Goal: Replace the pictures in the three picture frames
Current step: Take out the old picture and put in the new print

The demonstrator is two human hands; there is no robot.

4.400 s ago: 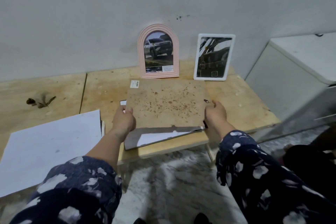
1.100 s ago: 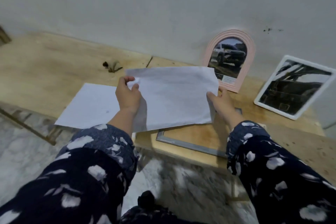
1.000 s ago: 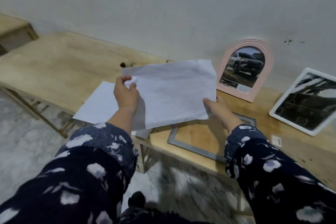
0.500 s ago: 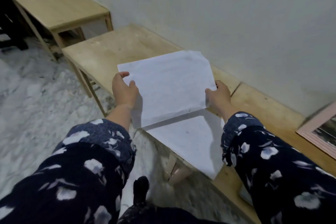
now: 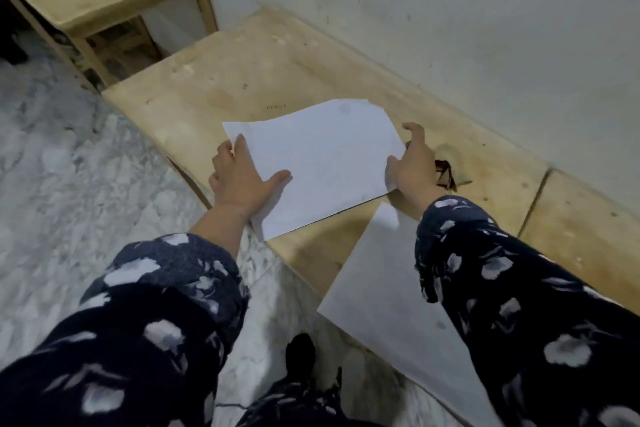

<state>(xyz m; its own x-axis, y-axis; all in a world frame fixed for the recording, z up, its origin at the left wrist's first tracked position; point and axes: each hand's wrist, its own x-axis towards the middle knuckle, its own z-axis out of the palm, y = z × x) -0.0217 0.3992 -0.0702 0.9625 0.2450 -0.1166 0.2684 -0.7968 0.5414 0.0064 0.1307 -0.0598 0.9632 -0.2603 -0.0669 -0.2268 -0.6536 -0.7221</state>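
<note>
Lowered since a moment ago, sheet [image 5: 322, 163] is lying on bench [image 5: 214, 87], left hand [image 5: 242, 177] pressing flat, right hand [image 5: 412, 163] pinching its edge.

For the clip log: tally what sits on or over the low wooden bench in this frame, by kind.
White paper sheets: 2, the sheet under both hands and the sheet at the bench edge
Hands: 2, left hand, right hand
Dark scrap by the right hand: 1
Picture frames: 0 in view
Total: 5
</note>
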